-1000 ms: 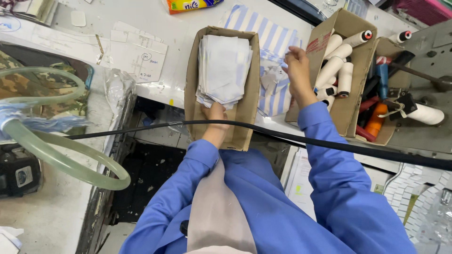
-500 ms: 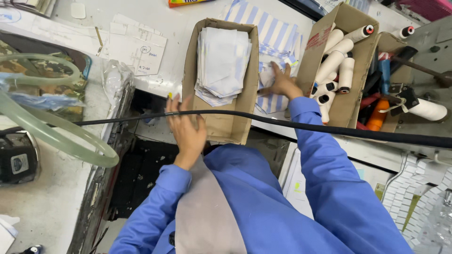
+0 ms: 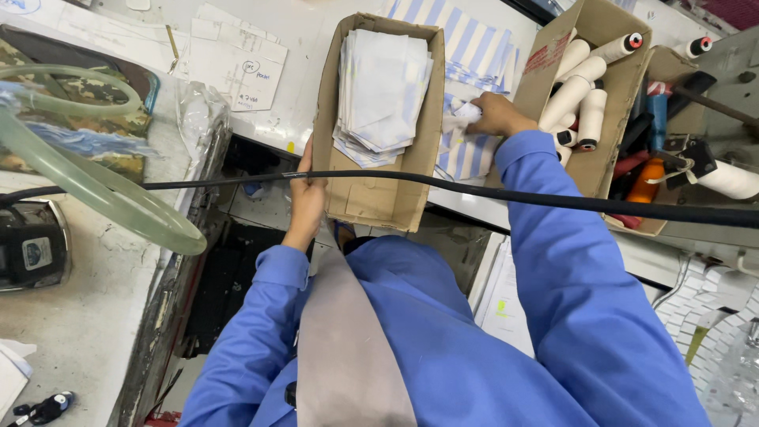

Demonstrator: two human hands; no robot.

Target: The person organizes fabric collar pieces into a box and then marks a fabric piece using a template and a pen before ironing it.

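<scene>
Open cardboard box [image 3: 371,202] of white cloth pieces [image 3: 381,87]

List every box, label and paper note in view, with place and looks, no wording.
Open brown cardboard box: centre, holding pale fabric pieces.
Larger brown cardboard box: right, red print on its flap, holding white thread cones.
White paper notes: table, upper left, handwritten.
Small label: black device, far left.

black cable [image 3: 553,198] crosses both arms | striped cloth [image 3: 474,55] gap between cardboard boxes [image 3: 379,198] narrow
</scene>
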